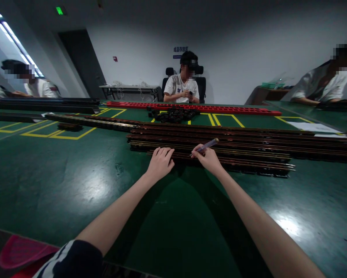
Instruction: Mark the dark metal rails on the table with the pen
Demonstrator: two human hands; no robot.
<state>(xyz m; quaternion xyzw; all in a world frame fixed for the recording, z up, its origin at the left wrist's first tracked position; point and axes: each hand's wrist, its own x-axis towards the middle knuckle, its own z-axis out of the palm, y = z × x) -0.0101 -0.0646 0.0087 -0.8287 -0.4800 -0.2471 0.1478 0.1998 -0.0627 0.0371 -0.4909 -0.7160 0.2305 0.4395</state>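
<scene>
My right hand (208, 159) is closed around a pen (209, 144) with a clear, purplish barrel. The pen slants up to the right, and its lower tip is near the front strip of a bundle of long, dark strips (248, 164) with copper-coloured edges. On the left end of that front strip lies my left hand (161, 162), its fingers stretched out and thumb apart. The strips lie side by side across the table in front of both hands.
Behind the strips lie a heap of black parts (175, 114) and a long red slotted rail (242, 110). More dark strips (46, 105) are at the far left. White paper (315, 127) lies at the right. A person (179, 87) sits opposite; others work on both sides.
</scene>
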